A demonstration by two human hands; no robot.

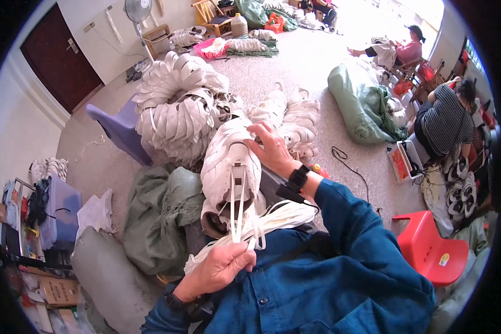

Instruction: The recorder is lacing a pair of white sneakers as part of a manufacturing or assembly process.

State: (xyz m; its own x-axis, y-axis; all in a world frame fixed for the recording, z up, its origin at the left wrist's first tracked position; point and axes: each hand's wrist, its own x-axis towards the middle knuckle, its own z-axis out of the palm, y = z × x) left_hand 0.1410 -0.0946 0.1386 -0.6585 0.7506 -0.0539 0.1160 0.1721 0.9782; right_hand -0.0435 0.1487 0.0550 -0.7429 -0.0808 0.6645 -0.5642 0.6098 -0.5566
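A white shoe upper point(217, 161) lies lengthwise before me, its eyelets and tongue facing up. Two white shoelace strands point(239, 214) run from it toward my body, pulled straight. Their near ends are pinched in my left hand point(221, 268), with its thumb pressed on the fingers. At the far right side of the upper, my right hand point(273, 149) rests with fingers apart, the fingertips touching the upper and holding no lace. Across my lap, under the strands, is a loose bundle of white laces point(286, 216).
Stacked white uppers point(178, 119) pile up beyond, by a purple chair point(119, 125). Green sacks point(161, 222) sit at my left. A red chair point(431, 250) stands at right. A dark cord point(353, 167) lies on the floor. Other people point(445, 117) sit farther right.
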